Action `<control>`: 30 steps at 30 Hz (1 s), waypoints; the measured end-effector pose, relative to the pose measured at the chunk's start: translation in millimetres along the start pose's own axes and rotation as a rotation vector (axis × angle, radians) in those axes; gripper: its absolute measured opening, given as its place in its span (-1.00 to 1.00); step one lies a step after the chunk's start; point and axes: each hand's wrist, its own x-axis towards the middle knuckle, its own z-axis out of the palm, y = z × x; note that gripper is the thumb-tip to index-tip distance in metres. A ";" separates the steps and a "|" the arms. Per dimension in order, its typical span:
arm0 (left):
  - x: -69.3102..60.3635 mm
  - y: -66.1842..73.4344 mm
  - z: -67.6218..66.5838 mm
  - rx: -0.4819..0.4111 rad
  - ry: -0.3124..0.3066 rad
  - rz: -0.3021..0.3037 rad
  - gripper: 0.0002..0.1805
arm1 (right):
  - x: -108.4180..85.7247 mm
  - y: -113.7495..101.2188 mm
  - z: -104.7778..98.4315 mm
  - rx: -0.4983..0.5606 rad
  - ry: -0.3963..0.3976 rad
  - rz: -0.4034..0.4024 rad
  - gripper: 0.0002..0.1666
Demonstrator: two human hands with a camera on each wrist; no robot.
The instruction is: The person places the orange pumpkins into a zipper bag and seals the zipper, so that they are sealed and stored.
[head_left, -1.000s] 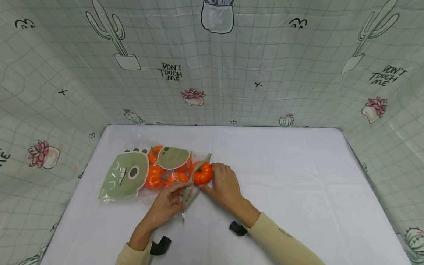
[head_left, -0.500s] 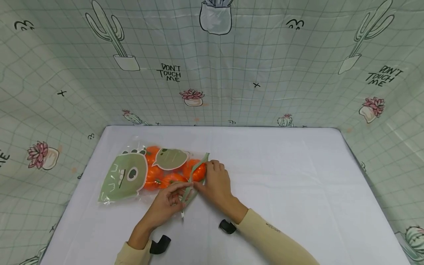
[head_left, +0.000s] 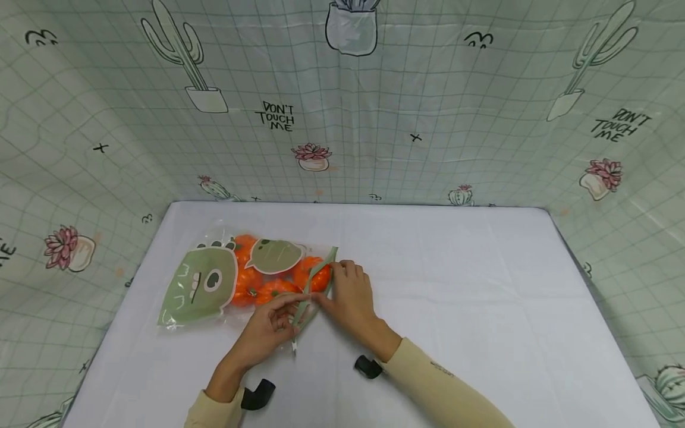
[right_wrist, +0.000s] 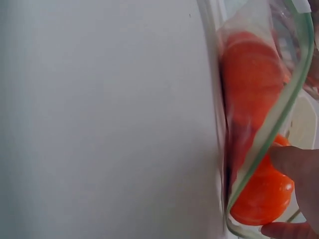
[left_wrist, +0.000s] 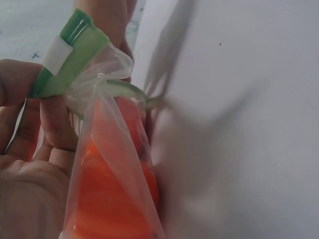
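A clear zip bag (head_left: 206,291) with a green dinosaur face lies on the table, several orange pumpkins (head_left: 247,282) inside it. At its right end the green zip edge (right_wrist: 291,94) is parted. My left hand (head_left: 267,327) pinches that edge beside the white slider (left_wrist: 57,56), between thumb and fingers. In the bag's mouth sits one small pumpkin (right_wrist: 261,199), and my right hand (head_left: 350,297) holds it. The right thumb (right_wrist: 294,162) lies on the pumpkin's top side with a finger below. The palm side of the right hand is mostly hidden in the head view.
A white cloth covers the table (head_left: 455,297). Patterned curtains (head_left: 364,119) with cactus drawings hang behind it and at both sides. A black wrist mount (head_left: 259,395) is by the left sleeve, and another black mount (head_left: 368,367) by the right.
My right hand has moved left, carrying the small pumpkin from outside the green zip edge into the bag's mouth. The left hand has kept its pinch in nearly the same place.
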 end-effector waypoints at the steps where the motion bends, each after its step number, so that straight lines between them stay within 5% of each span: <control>1: 0.4 -0.1 0.2 -0.002 -0.002 0.003 -0.42 | 0.5 -0.8 1.0 0.001 0.001 0.008 -0.23; 9: 0.7 0.9 2.7 -0.015 -0.008 0.014 -0.41 | 6.0 -11.7 7.2 -0.019 0.006 0.086 -0.30; 30: -1.0 2.2 2.9 -0.013 -0.003 -0.026 -0.42 | 8.1 -9.7 11.4 -0.014 0.042 0.110 -0.40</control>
